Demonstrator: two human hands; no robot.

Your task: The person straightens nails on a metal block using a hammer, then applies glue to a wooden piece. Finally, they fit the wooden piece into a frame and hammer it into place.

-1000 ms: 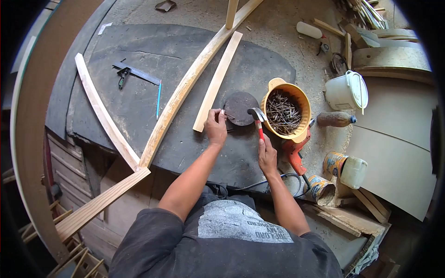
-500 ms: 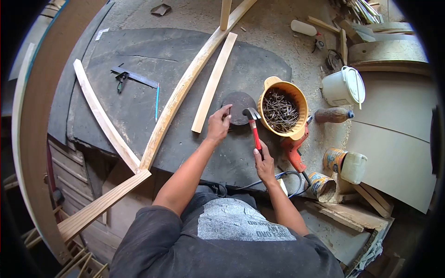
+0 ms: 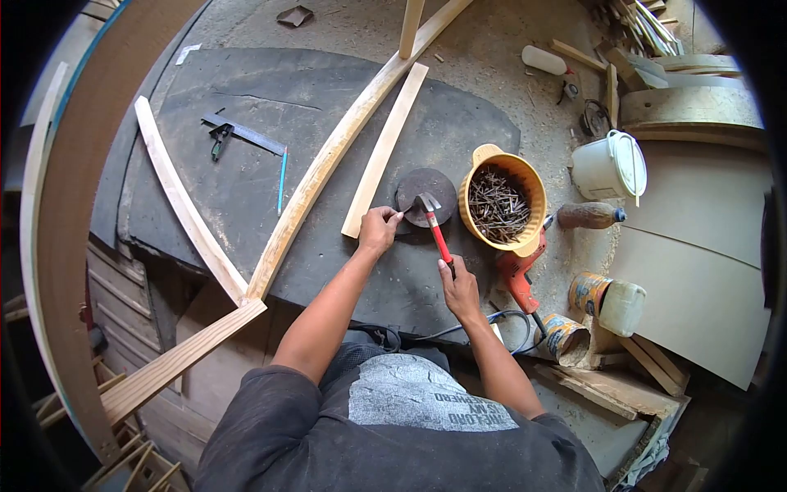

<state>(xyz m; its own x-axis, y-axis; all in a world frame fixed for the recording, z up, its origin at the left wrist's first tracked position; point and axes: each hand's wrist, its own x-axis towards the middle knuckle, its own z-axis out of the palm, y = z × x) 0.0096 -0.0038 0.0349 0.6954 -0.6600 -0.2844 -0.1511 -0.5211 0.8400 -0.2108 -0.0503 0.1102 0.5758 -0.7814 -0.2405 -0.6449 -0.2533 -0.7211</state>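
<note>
In the head view, the claw hammer has shifted leftward over the dark round disc: half a second ago its head was near the disc's right rim, and now it is over the middle. The left hand, whose fingertips were raised, is lower now, at the disc's left edge, so both hands appear to be working at one spot. Its thumb and forefinger are pinched nearly closed on a thin dark piece, apparently a nail, though it is too small to be sure. The right hand is wrapped firmly around the lower part of the hammer's handle; whether the hammer head touches the disc I cannot tell. Counted out, there is one hammer, one disc, and one yellow basin just right of the disc, its nails too many to number. On the left lie one combination square, one blue pencil and two curved timbers, with one straight batten nearer the disc. To the right are one orange power drill, one white bucket, one brown bottle, two patterned tins and one translucent jug.
</note>
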